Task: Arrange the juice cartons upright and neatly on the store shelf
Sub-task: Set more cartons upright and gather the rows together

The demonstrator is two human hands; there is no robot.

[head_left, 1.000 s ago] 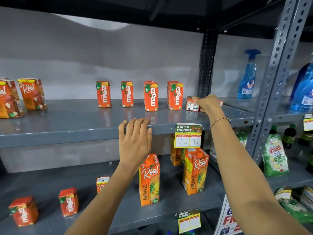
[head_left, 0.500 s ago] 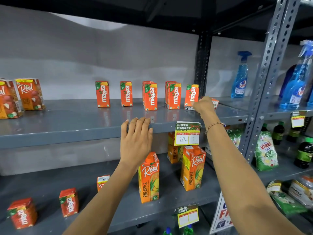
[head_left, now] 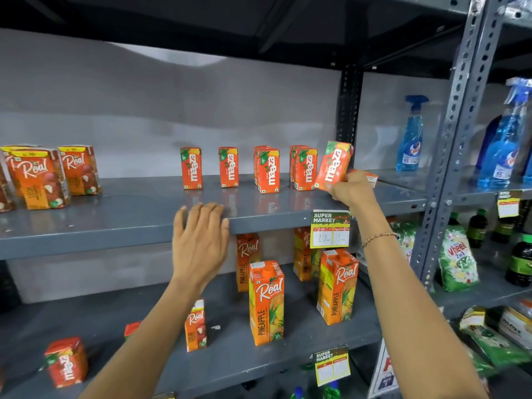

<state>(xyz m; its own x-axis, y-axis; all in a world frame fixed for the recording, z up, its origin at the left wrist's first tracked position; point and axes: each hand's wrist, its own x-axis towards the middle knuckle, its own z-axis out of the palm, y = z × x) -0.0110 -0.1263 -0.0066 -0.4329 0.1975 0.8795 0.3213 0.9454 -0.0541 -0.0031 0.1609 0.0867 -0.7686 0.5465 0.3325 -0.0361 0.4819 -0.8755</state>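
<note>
The right hand [head_left: 352,188] grips a small orange Maaza juice carton [head_left: 333,166] by its lower end, fingers curled round it, holding it tilted right at the right end of the grey metal shelf [head_left: 121,223], just beside the upright Maaza cartons [head_left: 269,169]. The left hand [head_left: 199,243] rests flat on the shelf's near edge, fingers spread and holding nothing.
</note>
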